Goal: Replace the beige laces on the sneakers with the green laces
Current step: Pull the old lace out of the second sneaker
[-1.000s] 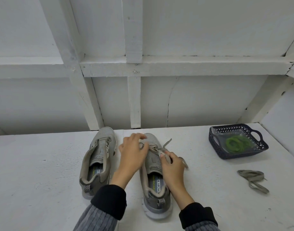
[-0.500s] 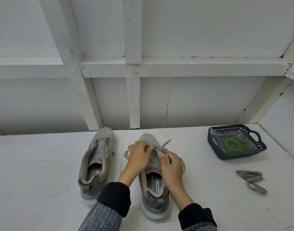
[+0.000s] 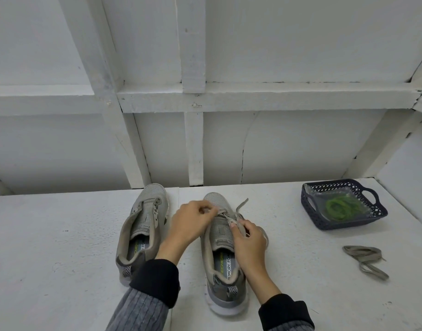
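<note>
Left hand (image 3: 189, 222): fingers curled, pinching the beige lace (image 3: 231, 217) over the toe end of the right sneaker (image 3: 223, 254). Right hand (image 3: 249, 237): fingers curled round the same lace, just right of the eyelets. Lace crosses loosely between the two hands; one free end sticks up and away past the toe.

Right sneaker grey-beige knit, pale sole, heel toward the person, printed insole showing. Left sneaker (image 3: 143, 229) just left of it, same colours, no lace in its eyelets. Loose lace (image 3: 365, 259) lies bundled on the surface (image 3: 49, 247), well right of the right sneaker. Green laces (image 3: 341, 207) coiled in a dark basket (image 3: 377, 217), right of and beyond the right sneaker.

Hands cover the upper eyelets; how far the lace is undone cannot be told. Fingertip grip partly hidden. Dark cuffs, grey ribbed sleeves cut off at the bottom edge.

Surface white, painted, scuffed. Behind the sneakers, a white panelled wall (image 3: 288, 144) with crossing battens.
</note>
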`<move>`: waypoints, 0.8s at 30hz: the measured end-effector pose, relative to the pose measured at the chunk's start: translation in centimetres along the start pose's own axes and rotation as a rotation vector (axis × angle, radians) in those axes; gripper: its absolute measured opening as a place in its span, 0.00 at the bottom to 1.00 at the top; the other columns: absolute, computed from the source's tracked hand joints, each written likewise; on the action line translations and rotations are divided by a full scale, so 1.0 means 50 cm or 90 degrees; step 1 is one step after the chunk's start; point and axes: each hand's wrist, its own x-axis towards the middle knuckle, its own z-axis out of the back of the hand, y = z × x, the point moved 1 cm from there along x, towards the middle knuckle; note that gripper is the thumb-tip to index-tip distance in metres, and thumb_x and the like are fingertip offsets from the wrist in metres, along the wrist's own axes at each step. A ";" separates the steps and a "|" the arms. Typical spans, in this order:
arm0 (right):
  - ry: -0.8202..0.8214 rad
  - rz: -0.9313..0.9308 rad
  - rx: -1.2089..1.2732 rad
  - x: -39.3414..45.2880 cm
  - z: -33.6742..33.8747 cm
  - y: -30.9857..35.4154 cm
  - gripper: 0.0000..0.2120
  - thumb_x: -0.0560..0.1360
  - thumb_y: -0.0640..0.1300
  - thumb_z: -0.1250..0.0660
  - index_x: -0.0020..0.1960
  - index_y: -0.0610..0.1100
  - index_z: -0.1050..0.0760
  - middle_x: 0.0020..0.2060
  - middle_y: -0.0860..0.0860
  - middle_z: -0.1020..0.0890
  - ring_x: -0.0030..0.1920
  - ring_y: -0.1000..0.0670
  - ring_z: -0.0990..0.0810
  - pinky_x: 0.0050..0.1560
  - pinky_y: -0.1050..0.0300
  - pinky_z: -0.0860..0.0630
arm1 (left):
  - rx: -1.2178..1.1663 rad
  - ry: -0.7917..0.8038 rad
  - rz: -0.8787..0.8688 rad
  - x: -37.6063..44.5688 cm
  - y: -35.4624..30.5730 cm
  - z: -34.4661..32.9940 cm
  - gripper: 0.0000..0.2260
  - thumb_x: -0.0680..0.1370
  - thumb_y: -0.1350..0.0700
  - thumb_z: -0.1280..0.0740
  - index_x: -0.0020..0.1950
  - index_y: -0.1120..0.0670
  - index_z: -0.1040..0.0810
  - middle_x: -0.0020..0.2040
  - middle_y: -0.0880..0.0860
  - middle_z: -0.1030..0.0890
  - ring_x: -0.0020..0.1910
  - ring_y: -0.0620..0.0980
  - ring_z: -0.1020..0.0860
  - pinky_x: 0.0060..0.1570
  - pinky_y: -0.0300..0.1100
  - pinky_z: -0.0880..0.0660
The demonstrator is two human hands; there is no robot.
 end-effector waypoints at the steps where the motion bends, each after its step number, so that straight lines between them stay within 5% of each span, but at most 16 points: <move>1: -0.002 0.004 -0.001 0.000 0.001 0.002 0.05 0.76 0.40 0.32 0.42 0.41 0.21 0.38 0.49 0.21 0.40 0.63 0.27 0.37 0.73 0.32 | 0.095 0.019 0.009 0.001 -0.008 -0.005 0.08 0.74 0.41 0.34 0.46 0.41 0.16 0.41 0.42 0.17 0.45 0.43 0.21 0.42 0.40 0.29; 9: 0.001 0.001 0.006 0.001 -0.001 -0.001 0.08 0.76 0.42 0.32 0.38 0.43 0.23 0.35 0.49 0.21 0.37 0.54 0.26 0.36 0.70 0.31 | 0.040 0.082 0.051 0.022 0.001 -0.023 0.07 0.76 0.48 0.30 0.37 0.45 0.21 0.37 0.43 0.21 0.49 0.50 0.23 0.42 0.41 0.30; 13: 0.000 0.013 0.013 -0.003 0.003 0.004 0.09 0.76 0.40 0.32 0.37 0.41 0.23 0.32 0.49 0.22 0.33 0.60 0.27 0.33 0.71 0.32 | -0.278 0.102 0.026 0.002 -0.003 -0.011 0.08 0.81 0.57 0.35 0.41 0.51 0.24 0.40 0.47 0.22 0.42 0.46 0.25 0.41 0.36 0.30; 16: 0.013 -0.001 0.028 -0.001 -0.001 -0.004 0.09 0.76 0.41 0.32 0.38 0.41 0.23 0.34 0.47 0.21 0.34 0.55 0.27 0.32 0.70 0.32 | -0.597 0.023 0.067 -0.011 0.014 -0.008 0.08 0.83 0.58 0.42 0.45 0.55 0.28 0.46 0.49 0.17 0.49 0.48 0.19 0.53 0.42 0.25; 19: 0.021 -0.009 0.034 0.000 -0.001 -0.007 0.08 0.77 0.42 0.32 0.39 0.42 0.23 0.35 0.46 0.20 0.34 0.54 0.27 0.33 0.69 0.31 | -0.752 -0.069 0.070 -0.013 0.025 0.000 0.09 0.83 0.59 0.44 0.44 0.56 0.32 0.35 0.48 0.26 0.32 0.45 0.24 0.40 0.42 0.22; 22: 0.019 -0.009 0.030 -0.001 -0.001 -0.003 0.07 0.76 0.41 0.32 0.40 0.42 0.22 0.36 0.47 0.21 0.35 0.55 0.27 0.34 0.70 0.30 | -0.654 -0.129 0.069 -0.019 0.032 0.021 0.09 0.84 0.57 0.44 0.44 0.54 0.33 0.33 0.48 0.31 0.25 0.42 0.36 0.22 0.36 0.32; 24: 0.017 -0.009 0.028 -0.001 -0.001 -0.003 0.08 0.76 0.41 0.32 0.39 0.41 0.23 0.35 0.47 0.21 0.35 0.54 0.27 0.34 0.70 0.31 | -0.403 -0.166 0.020 -0.021 0.041 0.033 0.08 0.84 0.58 0.44 0.45 0.54 0.32 0.35 0.48 0.30 0.26 0.42 0.37 0.26 0.36 0.36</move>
